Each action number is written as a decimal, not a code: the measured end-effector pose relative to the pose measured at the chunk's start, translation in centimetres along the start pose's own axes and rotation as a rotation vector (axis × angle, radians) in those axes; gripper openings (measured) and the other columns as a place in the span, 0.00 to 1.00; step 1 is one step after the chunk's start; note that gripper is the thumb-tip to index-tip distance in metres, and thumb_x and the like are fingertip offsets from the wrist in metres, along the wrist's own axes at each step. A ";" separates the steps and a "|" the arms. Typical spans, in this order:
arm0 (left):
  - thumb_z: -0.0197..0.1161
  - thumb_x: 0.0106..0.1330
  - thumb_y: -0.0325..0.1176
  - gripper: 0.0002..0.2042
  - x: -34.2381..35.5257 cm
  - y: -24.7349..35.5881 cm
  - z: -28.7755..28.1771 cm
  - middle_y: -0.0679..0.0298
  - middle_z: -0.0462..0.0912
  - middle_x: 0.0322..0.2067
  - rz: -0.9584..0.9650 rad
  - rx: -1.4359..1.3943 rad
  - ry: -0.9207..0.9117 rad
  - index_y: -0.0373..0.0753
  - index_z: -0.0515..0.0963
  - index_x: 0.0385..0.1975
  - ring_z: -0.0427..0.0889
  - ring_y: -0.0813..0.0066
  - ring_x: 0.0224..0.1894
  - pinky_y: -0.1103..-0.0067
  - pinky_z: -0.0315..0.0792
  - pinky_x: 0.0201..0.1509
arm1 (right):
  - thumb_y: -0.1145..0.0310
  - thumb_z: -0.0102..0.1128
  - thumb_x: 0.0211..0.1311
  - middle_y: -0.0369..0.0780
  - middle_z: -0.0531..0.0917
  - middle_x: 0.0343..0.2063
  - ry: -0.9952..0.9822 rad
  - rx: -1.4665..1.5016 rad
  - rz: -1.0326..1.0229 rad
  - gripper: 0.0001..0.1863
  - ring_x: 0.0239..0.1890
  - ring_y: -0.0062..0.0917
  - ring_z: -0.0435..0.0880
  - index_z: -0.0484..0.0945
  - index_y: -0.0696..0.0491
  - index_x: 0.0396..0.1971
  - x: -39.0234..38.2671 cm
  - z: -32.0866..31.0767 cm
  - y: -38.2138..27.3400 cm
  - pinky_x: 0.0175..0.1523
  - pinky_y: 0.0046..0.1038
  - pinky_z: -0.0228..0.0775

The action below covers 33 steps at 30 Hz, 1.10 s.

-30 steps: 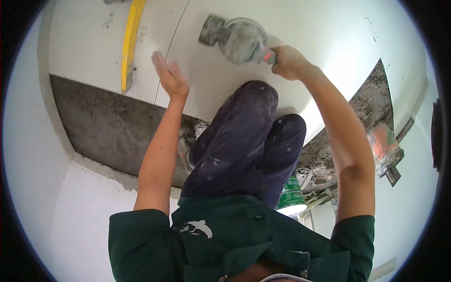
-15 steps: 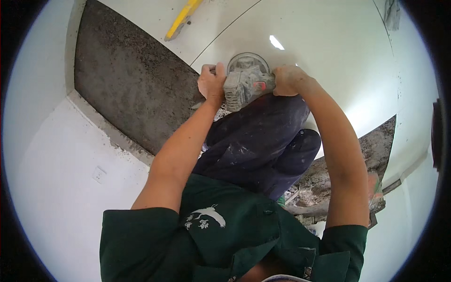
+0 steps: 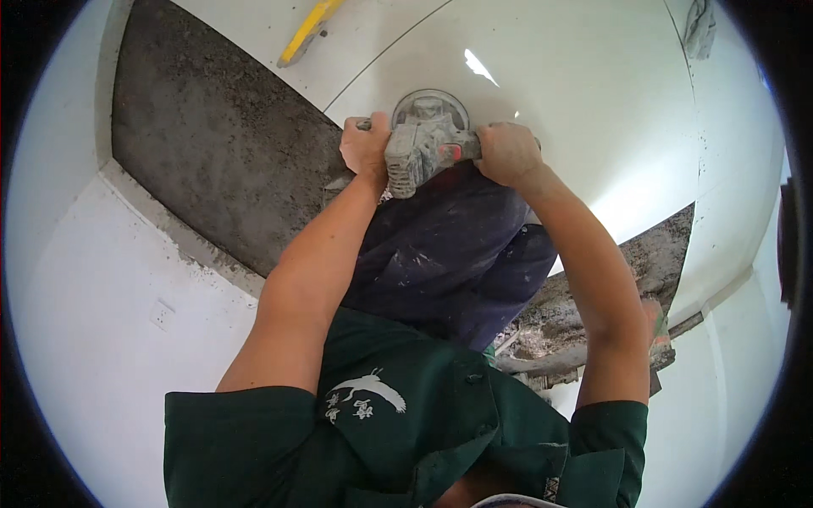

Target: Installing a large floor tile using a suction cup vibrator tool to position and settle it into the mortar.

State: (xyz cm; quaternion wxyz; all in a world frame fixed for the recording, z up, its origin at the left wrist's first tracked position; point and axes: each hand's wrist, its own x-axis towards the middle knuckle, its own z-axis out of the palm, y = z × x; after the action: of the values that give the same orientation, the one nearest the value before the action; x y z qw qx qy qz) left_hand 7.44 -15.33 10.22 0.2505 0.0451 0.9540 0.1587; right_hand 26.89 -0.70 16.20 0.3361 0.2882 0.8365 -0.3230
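Observation:
A dust-caked tile vibrator (image 3: 430, 140) with a round suction pad stands on a large glossy cream tile (image 3: 584, 93), close to the tile's left edge. My left hand (image 3: 366, 146) is wrapped round its left-side handle. On the opposite side my right hand (image 3: 510, 152) grips the other handle, whose tip pokes out past my fingers. A red spot shows on the tool's body beside that hand. The tool's near end is right in front of my bent knee (image 3: 474, 207). The underside of the pad is hidden.
Dark rough mortar bed (image 3: 212, 127) lies exposed to the left, up to the white wall (image 3: 93, 279). A yellow level (image 3: 307, 32) rests on the tiles ahead. More rough mortar (image 3: 652, 254) shows at right, beyond my leg. A grey cloth (image 3: 699, 30) is at far right.
The whole view has shifted a little, so things appear slightly further left. The tile vibrator stays at about the same spot on the tile, with both hands still on its handles.

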 end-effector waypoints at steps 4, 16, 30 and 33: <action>0.62 0.52 0.51 0.20 -0.1 0.5 0.3 0.49 0.87 0.33 -0.050 0.031 -0.005 0.40 0.83 0.35 0.86 0.45 0.38 0.59 0.78 0.44 | 0.50 0.69 0.54 0.46 0.88 0.36 -0.035 0.023 -0.035 0.21 0.43 0.42 0.87 0.85 0.54 0.36 0.3 -0.8 0.0 0.50 0.40 0.80; 0.63 0.51 0.51 0.21 -0.4 -0.1 0.2 0.49 0.87 0.33 -0.068 0.016 0.026 0.39 0.83 0.33 0.87 0.46 0.39 0.59 0.78 0.44 | 0.48 0.70 0.51 0.46 0.87 0.37 0.087 0.034 -0.039 0.24 0.42 0.41 0.87 0.83 0.53 0.39 0.4 1.0 -0.1 0.49 0.42 0.79; 0.56 0.56 0.52 0.20 -0.9 1.5 1.1 0.48 0.87 0.32 -0.164 0.213 0.131 0.42 0.83 0.33 0.86 0.42 0.37 0.56 0.79 0.41 | 0.55 0.65 0.54 0.49 0.87 0.44 -0.343 0.003 -0.019 0.23 0.49 0.43 0.86 0.84 0.57 0.43 2.4 -1.1 0.9 0.55 0.40 0.78; 0.56 0.56 0.52 0.20 -0.7 1.2 0.5 0.48 0.87 0.32 -0.149 0.227 0.143 0.42 0.84 0.32 0.86 0.43 0.37 0.56 0.79 0.41 | 0.55 0.65 0.53 0.50 0.87 0.42 -0.262 -0.029 -0.008 0.22 0.48 0.43 0.86 0.84 0.56 0.43 1.9 -1.7 -0.1 0.55 0.40 0.78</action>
State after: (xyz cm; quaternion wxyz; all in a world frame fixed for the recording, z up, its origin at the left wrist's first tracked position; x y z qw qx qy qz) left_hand 8.30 -14.13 10.55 0.1864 -0.0093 0.9819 0.0335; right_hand 25.06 0.99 15.81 0.4452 0.2353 0.7911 -0.3472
